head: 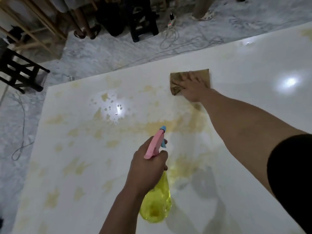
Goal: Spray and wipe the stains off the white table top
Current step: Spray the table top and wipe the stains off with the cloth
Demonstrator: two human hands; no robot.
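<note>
The white table top (253,65) fills most of the view and carries several yellowish stains (81,166) across its left and middle. My left hand (148,168) grips a spray bottle (156,205) with a yellow body and a pink head, its blue nozzle pointing away over the stains. My right hand (194,86) lies flat with fingers spread on a brown cloth (205,74), pressing it onto the table near the far edge. A wet glossy patch (109,107) lies on the table's far left part.
Beyond the table's far edge is a marbled floor with loose cables (170,39) and a power strip (170,23). A black stool (143,22) stands at the back, another dark stool (18,71) at the left. Wooden furniture legs (42,29) occupy the far left corner.
</note>
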